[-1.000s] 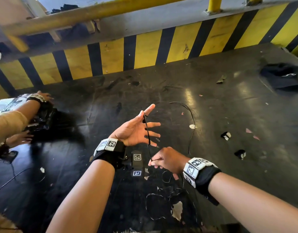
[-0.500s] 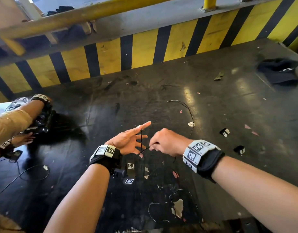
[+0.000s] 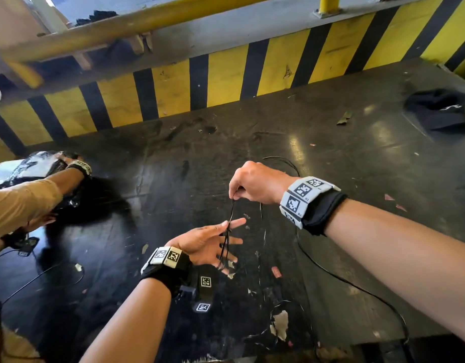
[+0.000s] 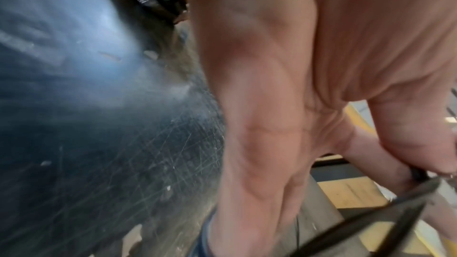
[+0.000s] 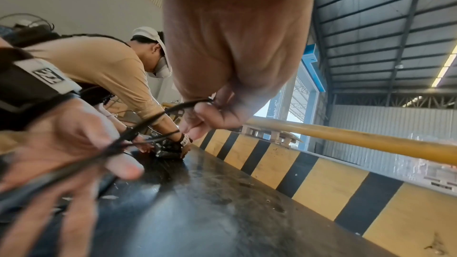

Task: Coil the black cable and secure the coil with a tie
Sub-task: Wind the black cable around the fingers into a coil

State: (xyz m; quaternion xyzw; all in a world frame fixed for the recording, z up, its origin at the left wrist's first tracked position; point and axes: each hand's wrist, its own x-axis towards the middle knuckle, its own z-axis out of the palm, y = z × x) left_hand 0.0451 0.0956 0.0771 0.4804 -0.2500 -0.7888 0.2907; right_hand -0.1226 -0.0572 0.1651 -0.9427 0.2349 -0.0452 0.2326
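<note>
With the left hand splayed flat, the loops of black cable could slide off its fingers as the right hand, pinching the strand, pulls up.

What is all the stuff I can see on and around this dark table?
black cable: one, black, looped over the left hand's fingers, the rest trailing on the table
table: one, dark, scuffed
paper scraps: several, pale, scattered on the table
dark cloth: one, black, far right of the table
barrier: yellow and black stripes, behind the table
rail: yellow, above the barrier
second person: one, tan sleeves, at the table's left
left hand: fingers spread, cable wound round them
right hand: pinches the cable above the left hand
</note>
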